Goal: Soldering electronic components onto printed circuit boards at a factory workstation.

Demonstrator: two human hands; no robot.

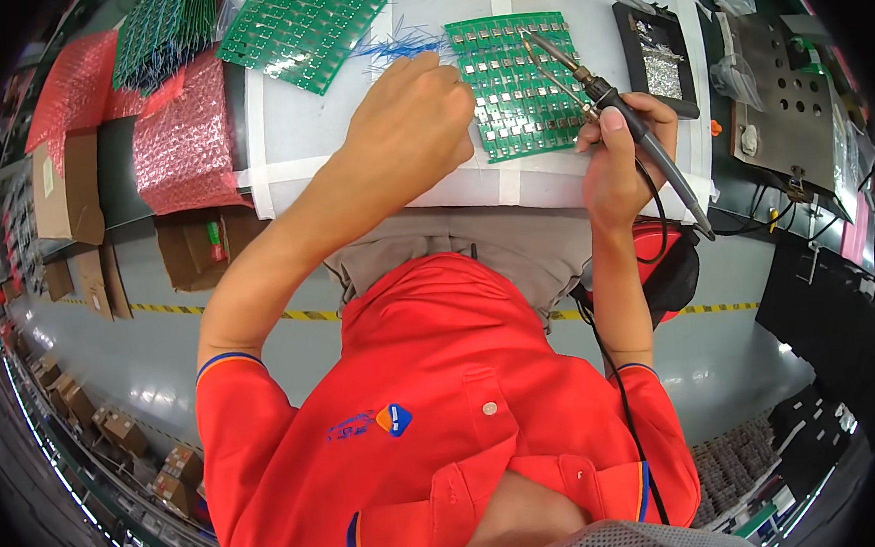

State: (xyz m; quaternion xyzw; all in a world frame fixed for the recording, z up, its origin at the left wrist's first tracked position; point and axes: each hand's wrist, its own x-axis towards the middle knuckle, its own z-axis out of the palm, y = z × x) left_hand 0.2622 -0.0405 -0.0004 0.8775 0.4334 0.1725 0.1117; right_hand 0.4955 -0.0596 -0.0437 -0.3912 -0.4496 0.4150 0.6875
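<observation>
My right hand [623, 162] grips a black-handled soldering iron [639, 131], its metal tip over the upper part of a green circuit board panel [523, 118]. A slim metal rod [561, 80] runs alongside the iron toward the same spot. The panel carries rows of small silver parts. My left hand [413, 120] is closed at the panel's left edge, knuckles up; whatever its fingers hold is hidden. Just beyond it lies a loose bunch of thin blue wires [404, 47].
Another green panel [302, 31] lies to the left, beside a stack of wired panels [165, 37] on pink bubble wrap [184, 139]. A black tray [690, 105] of small silver parts stands at right, near a metal box with holes [783, 102]. An open cardboard box [191, 258] sits below left.
</observation>
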